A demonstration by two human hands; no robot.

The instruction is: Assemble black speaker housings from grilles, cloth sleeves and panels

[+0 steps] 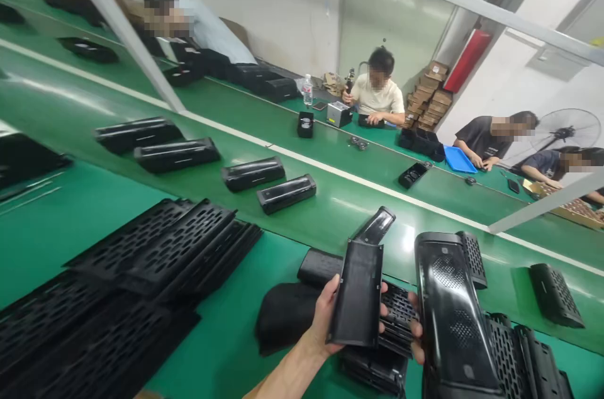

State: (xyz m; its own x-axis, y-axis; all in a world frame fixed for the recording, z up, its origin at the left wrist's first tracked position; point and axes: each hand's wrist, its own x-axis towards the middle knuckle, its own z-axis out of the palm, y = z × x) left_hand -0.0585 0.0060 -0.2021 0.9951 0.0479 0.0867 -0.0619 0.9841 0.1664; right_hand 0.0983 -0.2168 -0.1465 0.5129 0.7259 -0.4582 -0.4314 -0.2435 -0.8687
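My left hand [325, 317] is closed around a black rectangular plastic panel [357, 292], thumb on one long edge and fingertips on the other. Its shallow, recessed side faces me, with small holes along the rims. To the right, a long glossy black housing [455, 304] with two perforated speaker patches is tilted up. Fingertips of my right hand [416, 336] curl round its left edge; the housing hides the rest of that hand. Between and below the hands lie slotted black grille panels [399, 317]. Rounded black covers [287, 317] rest just behind my left wrist.
Slotted black panels [141, 279] are piled on the left of the green bench. Several black housings [286, 193] sit on the green conveyor belt [358, 197], and more grilles [512, 348] lie at right. Co-workers sit across the belt; slanted metal posts [117, 28] cross the view.
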